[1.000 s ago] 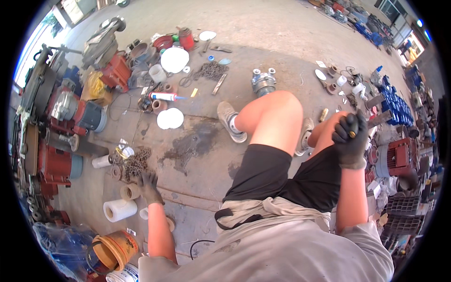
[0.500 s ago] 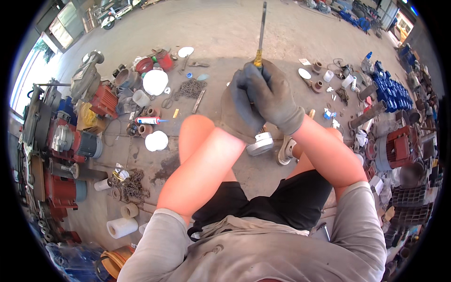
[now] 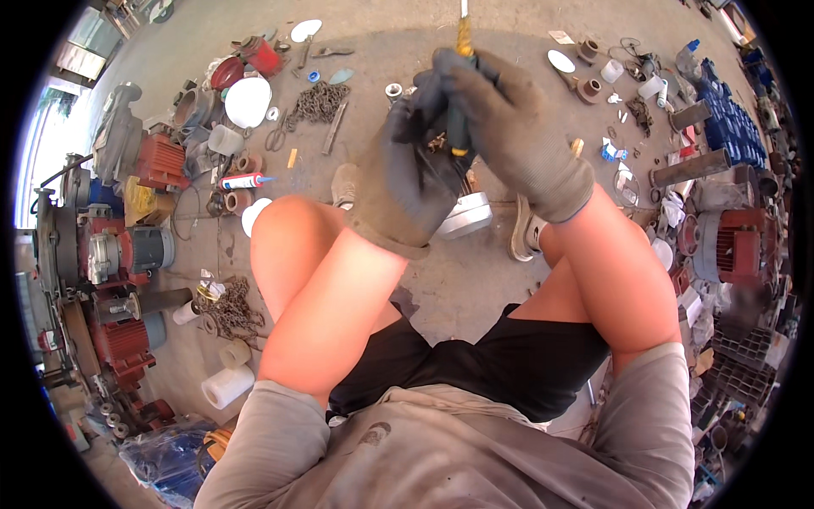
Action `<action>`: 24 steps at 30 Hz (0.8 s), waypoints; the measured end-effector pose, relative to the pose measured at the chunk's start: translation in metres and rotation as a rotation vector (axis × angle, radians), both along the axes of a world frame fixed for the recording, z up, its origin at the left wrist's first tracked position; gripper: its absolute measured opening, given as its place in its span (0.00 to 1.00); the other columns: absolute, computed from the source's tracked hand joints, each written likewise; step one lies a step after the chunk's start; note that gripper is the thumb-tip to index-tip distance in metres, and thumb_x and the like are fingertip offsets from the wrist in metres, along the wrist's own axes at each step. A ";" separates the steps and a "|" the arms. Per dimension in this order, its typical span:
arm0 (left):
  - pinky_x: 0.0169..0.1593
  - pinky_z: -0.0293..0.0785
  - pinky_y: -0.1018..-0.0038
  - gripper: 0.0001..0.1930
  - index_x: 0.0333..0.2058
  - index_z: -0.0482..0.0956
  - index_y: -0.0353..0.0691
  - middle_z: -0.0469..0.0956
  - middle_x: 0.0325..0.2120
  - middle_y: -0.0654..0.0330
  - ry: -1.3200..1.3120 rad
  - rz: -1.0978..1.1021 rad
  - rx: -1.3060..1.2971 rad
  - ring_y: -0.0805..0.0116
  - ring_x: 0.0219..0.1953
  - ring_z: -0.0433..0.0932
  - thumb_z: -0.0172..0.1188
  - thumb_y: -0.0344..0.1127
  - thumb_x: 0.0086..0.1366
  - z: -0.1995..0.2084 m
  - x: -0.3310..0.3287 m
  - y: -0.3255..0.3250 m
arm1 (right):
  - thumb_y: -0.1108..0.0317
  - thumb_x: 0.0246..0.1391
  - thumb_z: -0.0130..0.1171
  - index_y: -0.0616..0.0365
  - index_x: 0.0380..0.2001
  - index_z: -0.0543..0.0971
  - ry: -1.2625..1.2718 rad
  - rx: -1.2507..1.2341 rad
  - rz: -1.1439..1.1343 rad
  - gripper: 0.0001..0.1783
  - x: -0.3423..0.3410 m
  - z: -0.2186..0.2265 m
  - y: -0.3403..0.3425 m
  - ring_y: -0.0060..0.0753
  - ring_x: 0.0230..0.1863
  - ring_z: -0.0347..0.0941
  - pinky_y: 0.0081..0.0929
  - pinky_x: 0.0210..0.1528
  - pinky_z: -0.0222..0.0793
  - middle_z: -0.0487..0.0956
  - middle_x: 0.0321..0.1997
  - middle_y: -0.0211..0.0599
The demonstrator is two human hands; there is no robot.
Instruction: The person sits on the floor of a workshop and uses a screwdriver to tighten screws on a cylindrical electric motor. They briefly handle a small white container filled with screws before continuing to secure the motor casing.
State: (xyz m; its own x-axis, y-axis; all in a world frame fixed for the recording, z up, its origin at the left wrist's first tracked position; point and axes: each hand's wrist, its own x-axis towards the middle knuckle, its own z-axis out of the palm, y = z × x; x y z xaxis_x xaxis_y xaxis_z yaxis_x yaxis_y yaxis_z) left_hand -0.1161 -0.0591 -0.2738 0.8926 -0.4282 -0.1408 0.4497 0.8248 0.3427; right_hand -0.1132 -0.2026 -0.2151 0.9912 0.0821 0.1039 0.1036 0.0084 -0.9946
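Note:
Both my hands wear grey-brown work gloves with dark palms and are raised in front of me. My right hand (image 3: 521, 131) is closed around the handle of a screwdriver (image 3: 458, 131), which has a dark green handle and a yellow collar. Its shaft points away, past the top edge of the view. My left hand (image 3: 394, 174) has its fingers curled against the left side of the same handle; the gloves hide part of the grip. Just below the hands, a round white-grey part (image 3: 466, 216) sits between my feet, its upper end partly hidden by the gloves.
At left on the floor are a chain pile (image 3: 319, 103), scissors (image 3: 276, 136), a white disc (image 3: 248, 103) and a sealant tube (image 3: 243, 181). Red motors (image 3: 123, 343) line the left side. Pipe pieces (image 3: 691, 168) and blue parts (image 3: 721, 119) lie at right.
My view has tipped down and nearer my knees. Both hands have shifted up in the picture with the screwdriver, and the left hand's curl has loosened, showing more of the handle.

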 end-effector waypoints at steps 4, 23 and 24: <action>0.64 0.78 0.63 0.21 0.61 0.73 0.35 0.77 0.59 0.53 0.023 0.069 0.153 0.62 0.59 0.79 0.38 0.43 0.84 0.009 -0.014 0.004 | 0.52 0.72 0.57 0.64 0.38 0.84 -0.040 0.020 0.070 0.22 0.001 0.015 -0.011 0.20 0.28 0.74 0.25 0.34 0.72 0.76 0.23 0.29; 0.55 0.83 0.66 0.21 0.58 0.75 0.30 0.81 0.50 0.50 -0.005 -0.074 -0.099 0.64 0.49 0.83 0.46 0.43 0.81 0.007 -0.033 0.022 | 0.64 0.53 0.71 0.54 0.51 0.86 -0.125 -0.718 0.197 0.21 -0.034 0.017 -0.013 0.52 0.39 0.85 0.41 0.46 0.80 0.87 0.38 0.51; 0.54 0.83 0.66 0.19 0.56 0.77 0.33 0.83 0.47 0.53 -0.012 -0.106 -0.121 0.65 0.47 0.84 0.47 0.42 0.81 0.008 -0.035 0.021 | 0.64 0.53 0.71 0.55 0.50 0.86 -0.107 -0.747 0.176 0.21 -0.032 0.017 -0.014 0.52 0.39 0.85 0.41 0.46 0.80 0.87 0.38 0.51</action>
State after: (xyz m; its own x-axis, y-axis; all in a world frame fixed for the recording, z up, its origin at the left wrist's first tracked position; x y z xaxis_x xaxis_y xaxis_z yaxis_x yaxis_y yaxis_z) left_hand -0.1507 -0.0384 -0.2657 0.8429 -0.5333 -0.0722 0.5329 0.8086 0.2491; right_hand -0.1456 -0.2170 -0.1984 0.9446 0.3237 0.0534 0.2589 -0.6356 -0.7273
